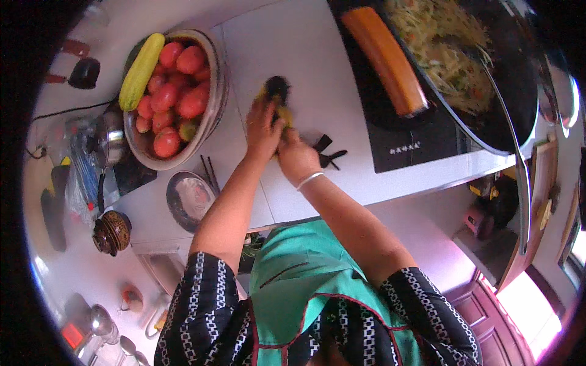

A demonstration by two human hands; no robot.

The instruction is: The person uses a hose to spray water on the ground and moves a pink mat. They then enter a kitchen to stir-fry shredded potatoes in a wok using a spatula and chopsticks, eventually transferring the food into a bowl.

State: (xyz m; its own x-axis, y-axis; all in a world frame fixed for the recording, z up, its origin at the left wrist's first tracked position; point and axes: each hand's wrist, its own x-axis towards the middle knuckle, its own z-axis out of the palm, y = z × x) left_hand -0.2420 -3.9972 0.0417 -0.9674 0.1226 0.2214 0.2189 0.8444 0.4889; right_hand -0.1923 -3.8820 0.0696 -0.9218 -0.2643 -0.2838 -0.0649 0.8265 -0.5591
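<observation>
Both hands are together over the white tiled counter point(317, 73). My left hand point(264, 131) is closed around a black-and-yellow object point(278, 90), whose dark rounded end sticks out beyond the fingers. Pressed against its near part is my right hand point(298, 160), fingers curled in, with a white bangle at the wrist. Motion blur and the fingers hide what kind of thing it is. A black forked piece point(329, 154) shows just right of my right hand; I cannot tell whether it belongs to the held object.
Left stands a bowl point(215, 100) of tomatoes point(165, 97) with a yellow-green squash point(141, 72). Nearer lie a small bowl point(190, 200) and chopsticks point(210, 174). On the right, a wok point(510, 125) of shredded food point(442, 52) sits on a black cooktop point(397, 143), its wooden handle point(384, 58) pointing leftward.
</observation>
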